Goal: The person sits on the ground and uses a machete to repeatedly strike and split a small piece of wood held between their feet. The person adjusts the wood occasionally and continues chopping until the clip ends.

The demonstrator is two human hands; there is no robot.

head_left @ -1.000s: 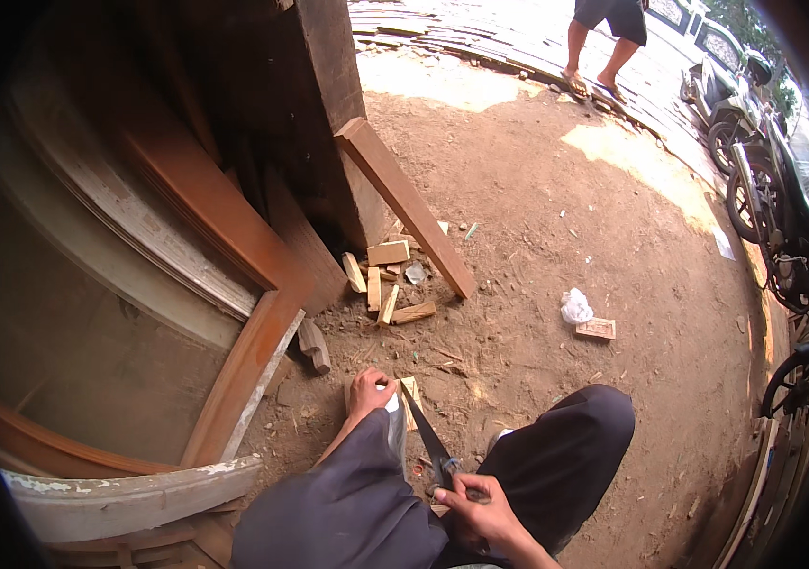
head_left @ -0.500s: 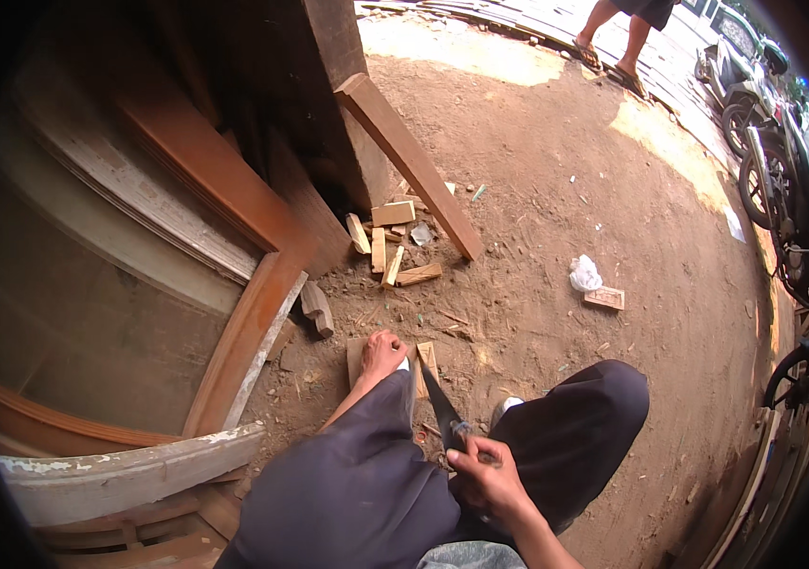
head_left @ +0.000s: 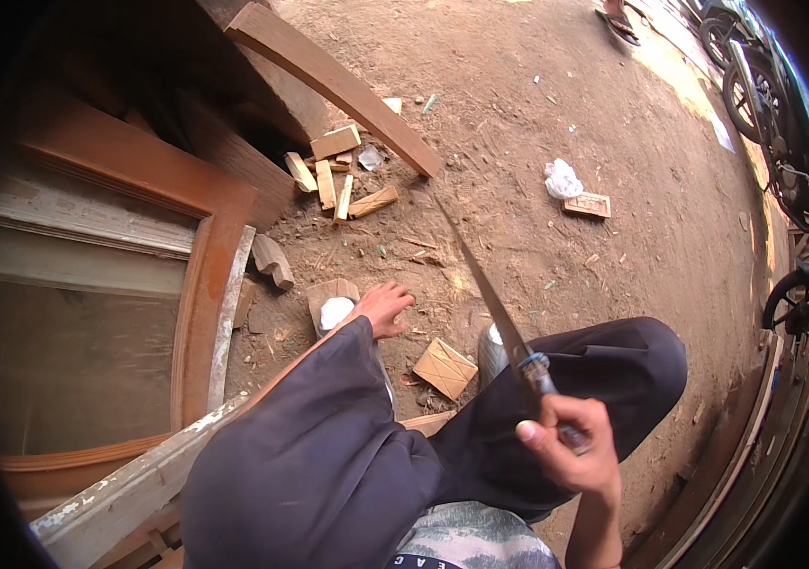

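In right hand (head_left: 575, 446): grip wrapped round handle of saw (head_left: 491, 294), above right thigh, with blade slanting up and leftward, tip directed away from body. At left hand (head_left: 385, 308): grip loosely spread, fingers parted and slightly bent, just beside left shoe (head_left: 336, 313). Under that shoe, a board (head_left: 331, 287). On bare ground (head_left: 518, 123), between both feet and near right shoe (head_left: 492, 358): block (head_left: 445, 370), squarish, with crossed lines on upper face.

Nearest to a container: crumpled white plastic (head_left: 563, 178), touching a carved piece (head_left: 589, 206) on ground to the right; contents impossible to make out. Farther left, a loose heap of scraps (head_left: 335, 185), with clear plastic (head_left: 371, 158) beside it, shape uncertain; just beyond, a slanting plank (head_left: 338, 85). Along left edge of ground, a brown frame (head_left: 219, 228); along right edge, motorbikes (head_left: 788, 180); toward far edge, another person's sandalled foot (head_left: 620, 27), partly cut off.
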